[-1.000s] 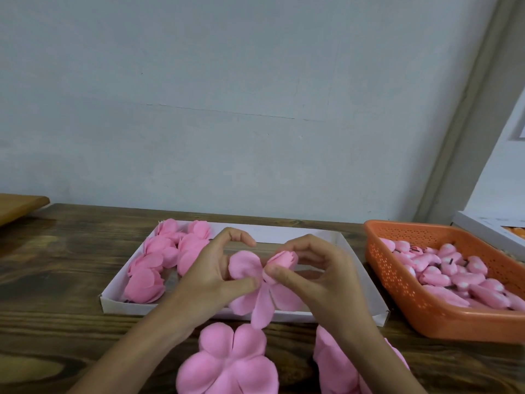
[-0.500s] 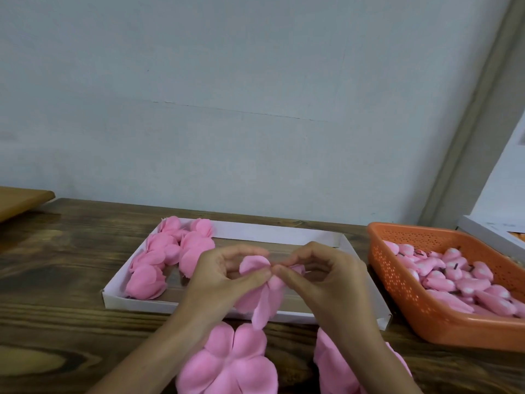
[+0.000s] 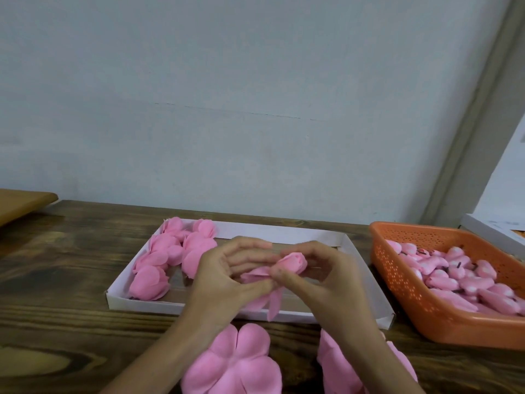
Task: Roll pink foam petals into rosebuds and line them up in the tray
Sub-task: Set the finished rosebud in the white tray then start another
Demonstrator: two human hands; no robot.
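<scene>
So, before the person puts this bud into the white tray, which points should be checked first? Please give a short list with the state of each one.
1. Bud held by both hands: ok. The left hand and right hand both pinch the rosebud.
2. Rolling finished: not ok. Loose petals hang below the fingers, not yet wrapped.
3. Free place in the white tray: ok. The finished buds fill only its left end.
4. Row to continue: ok. The finished buds lie in about two lines.
5. More material ready: ok. A flat petal piece lies on the table near the person.
6. Bud fixed so it will not unroll: cannot tell.
</scene>
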